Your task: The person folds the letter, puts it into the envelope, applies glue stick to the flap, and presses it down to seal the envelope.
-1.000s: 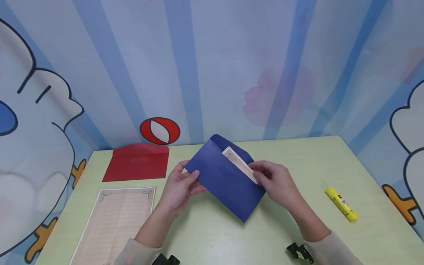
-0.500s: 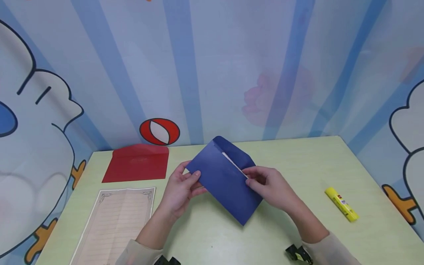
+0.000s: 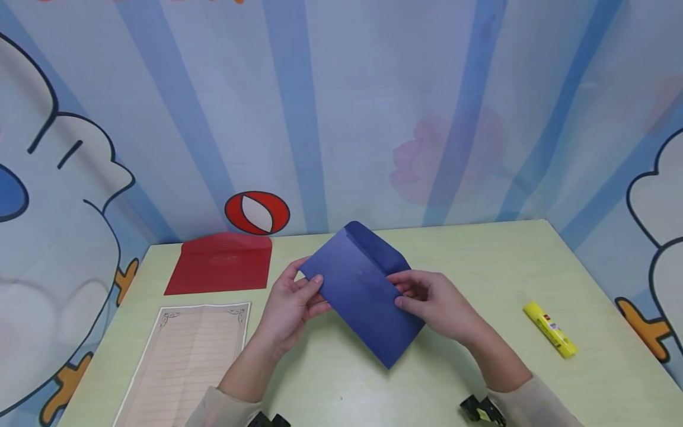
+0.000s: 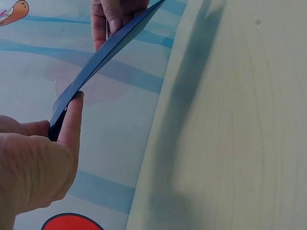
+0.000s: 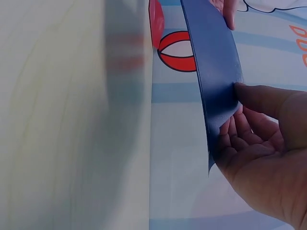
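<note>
A dark blue envelope (image 3: 357,296) is held tilted above the table, its flap (image 3: 381,252) raised on the far side. My left hand (image 3: 288,308) pinches its left corner, thumb on the front and fingers behind, as the left wrist view shows with the envelope (image 4: 103,55) almost edge-on. At the envelope's right part, my right hand (image 3: 437,302) grips the opening edge. In the right wrist view, that thumb (image 5: 259,98) presses one side of the envelope while the other fingers curl at its lower edge. No paper shows at the opening.
A red envelope (image 3: 219,270) lies at the back left of the pale table (image 3: 587,279). Nearer is a lined sheet with a decorated border (image 3: 189,356). A yellow glue stick (image 3: 549,329) lies to the right. A patterned backdrop (image 3: 363,118) stands behind.
The folded decorated paper that stuck out of the blue envelope has slid down inside, out of sight. My right hand has moved slightly left along the opening. The left hand keeps its hold.
</note>
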`<state>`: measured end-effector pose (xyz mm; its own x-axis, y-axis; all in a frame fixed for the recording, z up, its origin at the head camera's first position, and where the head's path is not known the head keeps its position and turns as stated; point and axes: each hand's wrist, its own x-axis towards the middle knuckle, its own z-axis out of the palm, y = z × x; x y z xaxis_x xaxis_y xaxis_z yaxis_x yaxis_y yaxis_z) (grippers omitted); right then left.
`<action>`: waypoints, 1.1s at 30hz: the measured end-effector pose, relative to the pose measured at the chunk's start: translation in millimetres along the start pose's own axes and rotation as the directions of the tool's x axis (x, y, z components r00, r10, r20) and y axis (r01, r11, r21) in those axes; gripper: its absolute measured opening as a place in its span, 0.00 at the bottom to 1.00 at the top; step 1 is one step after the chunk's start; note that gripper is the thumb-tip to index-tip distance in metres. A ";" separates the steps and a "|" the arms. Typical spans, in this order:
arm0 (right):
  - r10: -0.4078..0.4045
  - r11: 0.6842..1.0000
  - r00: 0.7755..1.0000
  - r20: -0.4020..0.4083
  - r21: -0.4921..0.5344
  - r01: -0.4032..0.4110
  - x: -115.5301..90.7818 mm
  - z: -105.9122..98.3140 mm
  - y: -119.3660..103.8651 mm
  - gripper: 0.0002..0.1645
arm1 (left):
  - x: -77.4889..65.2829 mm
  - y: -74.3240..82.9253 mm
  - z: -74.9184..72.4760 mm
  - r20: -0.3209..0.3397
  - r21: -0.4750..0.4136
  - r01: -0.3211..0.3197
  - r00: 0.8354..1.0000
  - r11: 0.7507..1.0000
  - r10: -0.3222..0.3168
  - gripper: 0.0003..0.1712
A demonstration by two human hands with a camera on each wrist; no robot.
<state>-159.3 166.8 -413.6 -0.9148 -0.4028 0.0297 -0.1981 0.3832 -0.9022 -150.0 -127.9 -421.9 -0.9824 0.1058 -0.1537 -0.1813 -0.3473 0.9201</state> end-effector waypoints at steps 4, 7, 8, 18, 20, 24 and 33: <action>0.012 1.000 1.000 0.010 0.012 -0.012 0.1 1.2 0.0 0.21 | -0.6 1.3 0.8 -0.013 -0.003 0.003 1.000 1.000 -0.004 0.25; 0.023 1.000 1.000 0.001 0.010 -0.023 0.1 2.7 -0.3 0.20 | -0.1 0.2 1.5 -0.022 -0.013 -0.010 1.000 1.000 0.010 0.25; 0.028 1.000 1.000 -0.006 0.012 -0.028 0.1 3.2 -0.6 0.21 | 0.2 -0.5 1.7 -0.026 -0.015 -0.015 1.000 1.000 0.015 0.24; 0.073 0.992 0.997 -0.024 0.102 -0.070 -0.1 2.2 -1.8 0.23 | 0.4 -2.8 1.3 -0.026 -0.035 -0.027 0.999 0.999 0.026 0.24; 0.070 0.992 0.997 -0.012 0.109 -0.068 -0.3 0.9 -2.0 0.23 | 0.0 -2.2 1.2 -0.022 -0.032 -0.027 0.999 0.999 0.026 0.24; 0.069 0.991 0.998 -0.007 0.112 -0.067 -0.3 -1.6 -2.7 0.24 | 0.5 -2.2 0.1 -0.028 -0.027 -0.025 0.999 0.999 0.024 0.24; -0.027 0.999 0.992 -0.123 0.039 0.032 1.5 -3.3 -0.1 0.24 | 2.2 -1.2 -2.2 -0.127 -0.051 -0.045 0.991 0.998 0.038 0.22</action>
<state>-161.9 168.9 -412.0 -0.9455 -0.3077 0.1065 -0.2132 0.3378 -0.9168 -152.1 -129.4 -424.2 -0.9862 -0.0272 -0.1631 -0.1389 -0.3992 0.9063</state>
